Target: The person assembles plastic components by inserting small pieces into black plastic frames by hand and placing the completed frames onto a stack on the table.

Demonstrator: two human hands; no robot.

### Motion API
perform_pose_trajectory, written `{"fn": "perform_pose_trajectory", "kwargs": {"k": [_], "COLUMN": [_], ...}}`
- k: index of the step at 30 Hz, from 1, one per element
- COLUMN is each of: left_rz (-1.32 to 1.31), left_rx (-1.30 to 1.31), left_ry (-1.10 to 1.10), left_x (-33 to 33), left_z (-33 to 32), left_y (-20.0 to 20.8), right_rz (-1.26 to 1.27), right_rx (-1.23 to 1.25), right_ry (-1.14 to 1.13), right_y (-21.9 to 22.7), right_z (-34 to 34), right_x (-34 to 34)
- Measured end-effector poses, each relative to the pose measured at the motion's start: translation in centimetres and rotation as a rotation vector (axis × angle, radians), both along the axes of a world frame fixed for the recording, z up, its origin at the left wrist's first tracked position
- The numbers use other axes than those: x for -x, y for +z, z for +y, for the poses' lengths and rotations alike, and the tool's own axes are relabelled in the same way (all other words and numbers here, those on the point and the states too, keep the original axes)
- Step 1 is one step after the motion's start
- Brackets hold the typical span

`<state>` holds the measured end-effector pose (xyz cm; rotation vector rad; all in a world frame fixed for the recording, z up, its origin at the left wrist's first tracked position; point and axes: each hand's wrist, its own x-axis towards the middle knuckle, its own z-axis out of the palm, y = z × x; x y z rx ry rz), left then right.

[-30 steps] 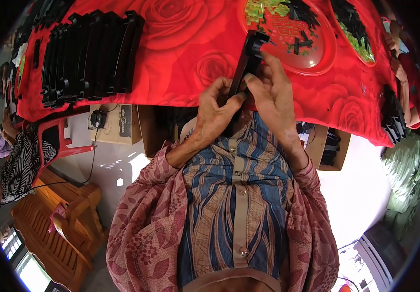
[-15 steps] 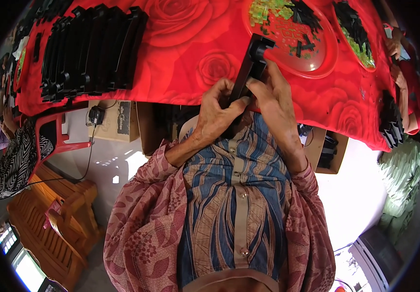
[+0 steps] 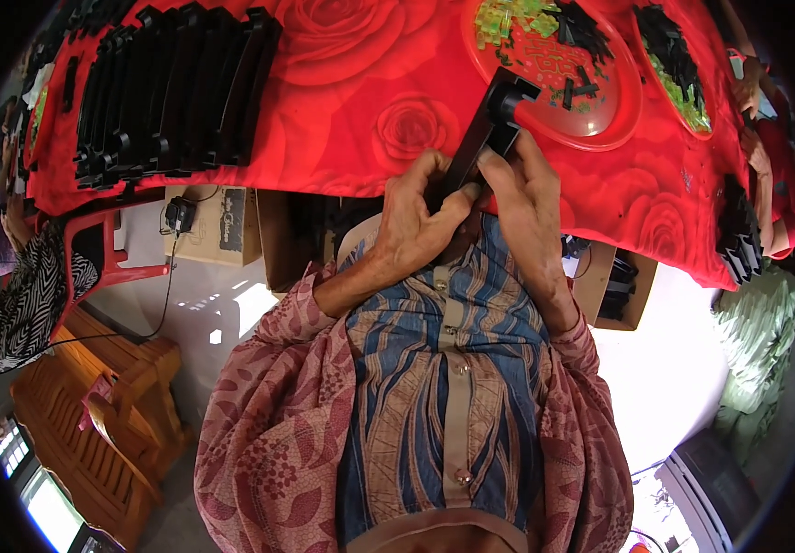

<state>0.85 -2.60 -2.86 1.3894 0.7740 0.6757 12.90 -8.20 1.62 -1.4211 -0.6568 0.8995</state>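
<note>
Between both hands, over the near table edge, is a long black plastic part [image 3: 478, 129] with a hooked far end, tilted up and to the right. My left hand [image 3: 420, 207] is closed round its lower left side, thumb pressed on it. My right hand [image 3: 522, 184] grips its right side, thumb on the part and fingers behind it. Whether a smaller piece sits under the right thumb is hidden. Just beyond lies a red plate [image 3: 614, 129] with yellow-green small pieces [image 3: 517, 23], short black strips [image 3: 582, 89] and tiny bits.
Several similar black parts [image 3: 171, 92] lie in a row at the left of the red rose-patterned tablecloth [image 3: 323, 120]. A second plate of pieces [image 3: 674, 74] is at the right, near another person's hands [image 3: 755, 147]. Below stand cardboard boxes [image 3: 204, 226] and a red chair [image 3: 135, 274].
The black part has turned slightly, its hooked end tipping right and showing more of its inner side. My right hand has shifted a little along with it.
</note>
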Motion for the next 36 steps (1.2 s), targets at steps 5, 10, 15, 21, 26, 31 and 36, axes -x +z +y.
{"fn": "perform_pose_trajectory", "kwargs": {"k": [5, 10, 15, 21, 26, 31, 36], "left_rz": [-0.007, -0.054, -0.065, -0.039, 0.01, 0.081, 0.001], "left_rx": [-0.084, -0.12, -0.151, -0.09, -0.017, -0.029, -0.02], "left_ry": [0.024, 0.006, -0.026, -0.059, -0.062, -0.109, -0.136], "left_x": [0.2, 0.6, 0.8, 1.2, 1.3, 0.9, 0.7], "left_z": [0.4, 0.3, -0.1, -0.4, -0.8, -0.4, -0.2], "left_y": [0.6, 0.4, 0.6, 1.4, 2.1, 2.3, 1.2], "right_rz": [-0.122, -0.187, -0.224, -0.186, -0.21, -0.235, -0.029], "right_rx": [-0.008, -0.006, 0.009, 0.022, -0.014, 0.032, 0.022], "right_ry": [0.044, 0.092, 0.127, 0.117, 0.108, 0.039, -0.044], "right_y": [0.9, 1.8, 1.9, 2.1, 1.5, 0.6, 1.4], "right_z": [-0.3, -0.8, -1.1, -1.6, -1.8, -2.3, -2.3], "right_x": [0.0, 0.2, 0.2, 0.4, 0.5, 0.4, 0.1]}}
